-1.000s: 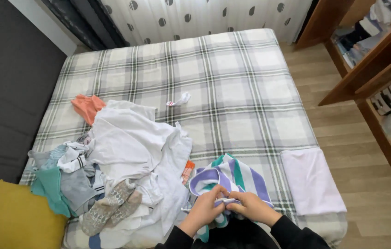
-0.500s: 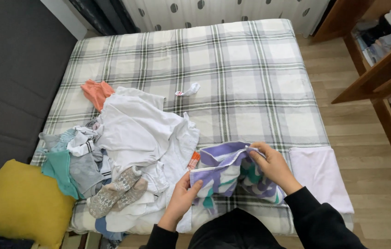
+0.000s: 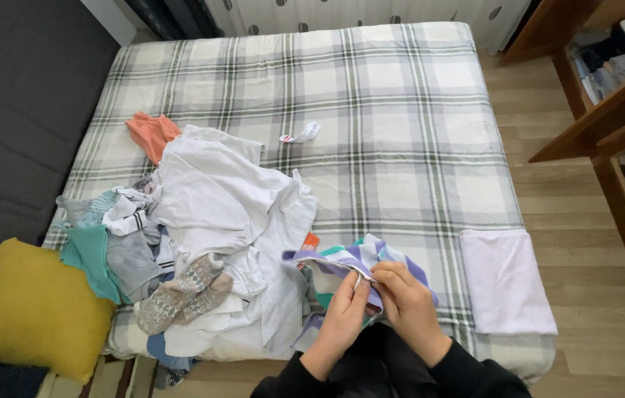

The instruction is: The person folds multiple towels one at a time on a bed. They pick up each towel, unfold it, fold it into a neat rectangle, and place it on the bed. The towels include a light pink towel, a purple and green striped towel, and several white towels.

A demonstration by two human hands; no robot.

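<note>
At the bed's (image 3: 401,110) near edge, left hand (image 3: 343,309) and right hand (image 3: 404,301) both pinch a striped garment (image 3: 342,259) beside heaped laundry (image 3: 217,214).

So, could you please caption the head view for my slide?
Both hands, left hand and right hand, grip a striped garment beside a laundry pile on a plaid bed.

Both hands, left hand (image 3: 343,315) and right hand (image 3: 405,302), meet side by side, fingers pinched closed.

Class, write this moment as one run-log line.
left hand: grips striped garment | right hand: grips same garment | site: plaid bed | nearby: white laundry pile, folded pink cloth
</note>
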